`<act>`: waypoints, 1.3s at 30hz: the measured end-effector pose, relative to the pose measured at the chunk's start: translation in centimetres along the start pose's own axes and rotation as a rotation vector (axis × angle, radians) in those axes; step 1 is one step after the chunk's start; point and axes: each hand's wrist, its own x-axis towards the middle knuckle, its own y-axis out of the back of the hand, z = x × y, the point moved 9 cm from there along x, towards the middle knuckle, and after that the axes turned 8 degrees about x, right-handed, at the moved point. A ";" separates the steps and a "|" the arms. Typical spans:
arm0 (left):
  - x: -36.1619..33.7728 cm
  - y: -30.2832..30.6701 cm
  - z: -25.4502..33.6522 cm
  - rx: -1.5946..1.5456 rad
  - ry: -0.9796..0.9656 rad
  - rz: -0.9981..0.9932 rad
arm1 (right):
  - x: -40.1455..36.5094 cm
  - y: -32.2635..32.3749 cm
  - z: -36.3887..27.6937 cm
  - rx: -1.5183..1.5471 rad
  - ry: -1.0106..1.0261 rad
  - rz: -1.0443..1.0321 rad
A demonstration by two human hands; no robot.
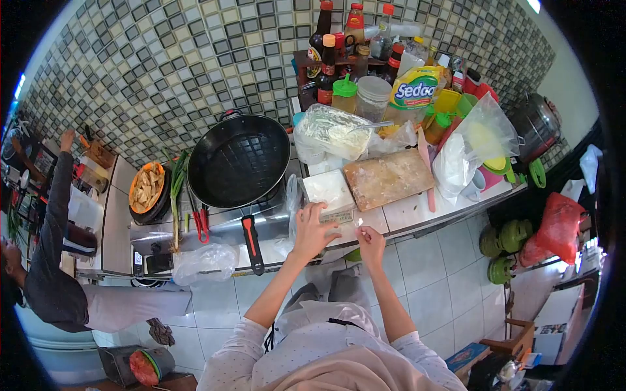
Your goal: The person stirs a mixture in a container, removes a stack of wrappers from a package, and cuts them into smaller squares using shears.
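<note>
The small packet (340,217) lay on the worktop (417,210), just off the near-left corner of the chopping board (389,177) and close to the worktop's front edge. It looked flat and pale, with a printed label strip along one side. Its wrapper was too small to read.

The left hand (313,229) sat on the packet's side farther from the board, with its grip closed over that edge, fingers on top. The right hand (370,240), below the board's near edge, had its grip pinched together on a white scrap (358,223) just beside the packet. Whether that scrap was joined to the wrapper could not be told.

By its look, the packet would be light, thin and pliant, probably with a slick film skin that crinkles and slides. It would be better held by its edges or a corner than pressed in the middle.

A white block (328,188) lay touching the board's left side, and a black wok (238,159) stood well to the board's left.
</note>
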 end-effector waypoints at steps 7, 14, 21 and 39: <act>0.3 -0.1 -1.0 0.028 -0.057 -0.107 | 0.1 -0.1 -0.8 0.049 -0.012 0.006; 0.0 -1.1 -0.7 0.030 -0.100 -0.105 | -0.1 -0.3 -1.0 0.051 0.017 -0.019; 0.0 -1.6 -0.8 0.080 -0.084 -0.155 | -0.3 -0.2 -1.0 0.057 0.078 0.002; -2.0 -0.4 -1.1 0.121 -0.018 -0.104 | -0.5 -2.4 -7.9 -0.334 0.433 -0.123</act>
